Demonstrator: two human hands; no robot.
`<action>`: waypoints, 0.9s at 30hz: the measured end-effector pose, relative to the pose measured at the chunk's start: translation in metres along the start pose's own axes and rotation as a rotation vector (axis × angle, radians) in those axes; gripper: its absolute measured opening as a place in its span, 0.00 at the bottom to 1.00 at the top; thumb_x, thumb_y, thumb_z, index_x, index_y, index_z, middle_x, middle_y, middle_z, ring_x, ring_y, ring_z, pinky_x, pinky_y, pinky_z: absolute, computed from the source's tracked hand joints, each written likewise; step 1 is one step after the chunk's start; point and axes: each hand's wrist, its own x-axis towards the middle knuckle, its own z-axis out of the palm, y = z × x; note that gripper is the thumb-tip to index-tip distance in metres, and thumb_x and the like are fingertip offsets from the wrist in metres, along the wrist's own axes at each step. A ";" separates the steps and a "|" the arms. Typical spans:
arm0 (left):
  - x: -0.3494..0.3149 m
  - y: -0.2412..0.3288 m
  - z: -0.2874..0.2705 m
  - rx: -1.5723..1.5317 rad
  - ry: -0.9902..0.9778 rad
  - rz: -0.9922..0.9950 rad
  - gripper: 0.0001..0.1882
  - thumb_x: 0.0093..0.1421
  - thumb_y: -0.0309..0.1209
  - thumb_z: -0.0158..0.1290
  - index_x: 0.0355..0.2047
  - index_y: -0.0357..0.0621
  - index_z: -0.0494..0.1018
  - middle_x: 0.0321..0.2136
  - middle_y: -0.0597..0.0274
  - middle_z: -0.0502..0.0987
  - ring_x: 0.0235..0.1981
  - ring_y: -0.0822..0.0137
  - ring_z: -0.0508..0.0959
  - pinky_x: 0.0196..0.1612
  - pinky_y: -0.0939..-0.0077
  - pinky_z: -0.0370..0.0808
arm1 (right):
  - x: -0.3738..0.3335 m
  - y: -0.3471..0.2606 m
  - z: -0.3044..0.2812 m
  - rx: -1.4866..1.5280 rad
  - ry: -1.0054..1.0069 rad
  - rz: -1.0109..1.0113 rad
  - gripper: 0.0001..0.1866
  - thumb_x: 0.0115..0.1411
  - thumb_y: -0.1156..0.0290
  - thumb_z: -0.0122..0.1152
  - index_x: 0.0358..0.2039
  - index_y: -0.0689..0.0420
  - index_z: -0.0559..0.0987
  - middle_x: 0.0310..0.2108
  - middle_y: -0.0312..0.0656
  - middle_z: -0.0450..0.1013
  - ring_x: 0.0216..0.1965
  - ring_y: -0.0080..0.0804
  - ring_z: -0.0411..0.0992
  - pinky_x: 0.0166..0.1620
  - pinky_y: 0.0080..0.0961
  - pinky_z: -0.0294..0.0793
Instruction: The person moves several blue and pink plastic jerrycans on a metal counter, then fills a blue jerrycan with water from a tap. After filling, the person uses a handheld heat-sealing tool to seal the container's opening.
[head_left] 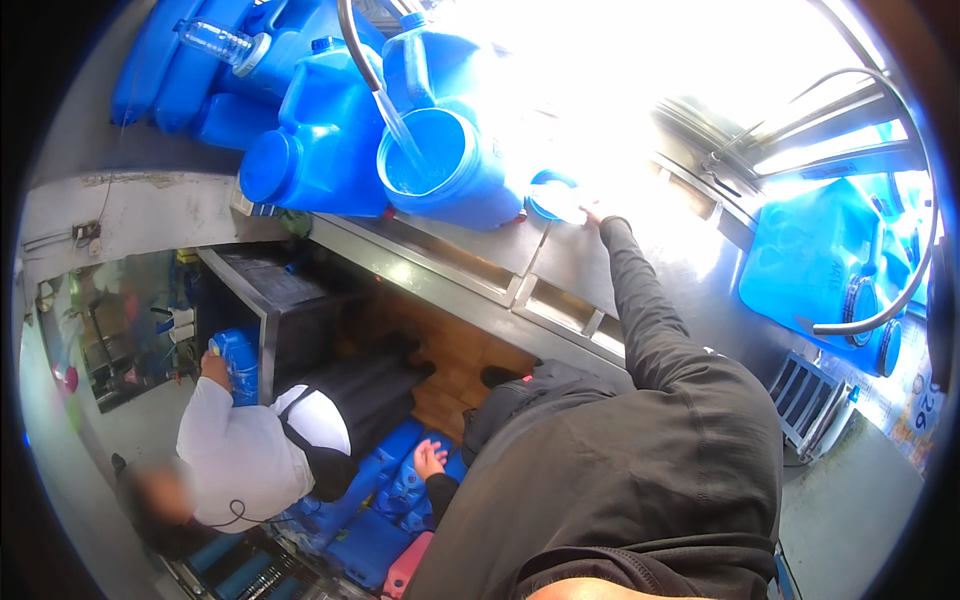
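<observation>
The right hand (592, 213) reaches far across the steel counter (480, 250) to a small blue cap (553, 197) beside the filling jug (445, 165), fingers lost in glare, while the left hand (431, 459) rests open on low blue containers (385, 500).

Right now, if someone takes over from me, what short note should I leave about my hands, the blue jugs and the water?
Left hand: open, resting on the floor jugs.
Right hand: stretched to the steel counter, beside a small blue lid; glare hides its grip.
Done: the hose is pouring water into the open jug on the counter.
Left: fill level not visible; probably watch it, then cap it.
A co-worker holds another jug.
</observation>
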 end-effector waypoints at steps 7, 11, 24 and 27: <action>-0.021 0.189 0.180 -0.008 -0.511 0.666 0.12 0.70 0.32 0.51 0.49 0.39 0.74 0.35 0.61 0.80 0.28 0.76 0.76 0.32 0.83 0.73 | -0.100 -0.087 -0.045 0.014 -0.177 -0.364 0.12 0.59 0.63 0.64 0.37 0.57 0.77 0.30 0.38 0.77 0.39 0.27 0.76 0.46 0.29 0.75; -0.075 0.289 0.276 0.222 -0.584 1.116 0.24 0.62 0.28 0.58 0.59 0.44 0.70 0.49 0.59 0.79 0.49 0.67 0.77 0.49 0.73 0.74 | -0.161 -0.146 -0.049 0.107 -0.610 -0.664 0.07 0.60 0.70 0.59 0.37 0.58 0.77 0.31 0.41 0.79 0.37 0.32 0.79 0.43 0.29 0.77; -0.071 0.299 0.290 0.178 -0.842 0.946 0.19 0.57 0.27 0.63 0.50 0.45 0.74 0.52 0.61 0.77 0.50 0.67 0.78 0.54 0.70 0.71 | -0.174 -0.188 -0.036 -0.056 -1.021 -0.862 0.08 0.57 0.67 0.68 0.38 0.52 0.85 0.32 0.34 0.82 0.31 0.26 0.77 0.37 0.25 0.75; -0.077 0.306 0.292 0.181 -0.807 1.005 0.15 0.57 0.27 0.65 0.43 0.43 0.74 0.48 0.62 0.79 0.48 0.71 0.78 0.53 0.72 0.72 | -0.169 -0.209 -0.019 -0.190 -1.110 -0.934 0.11 0.57 0.66 0.69 0.40 0.53 0.86 0.33 0.36 0.82 0.35 0.26 0.78 0.41 0.27 0.77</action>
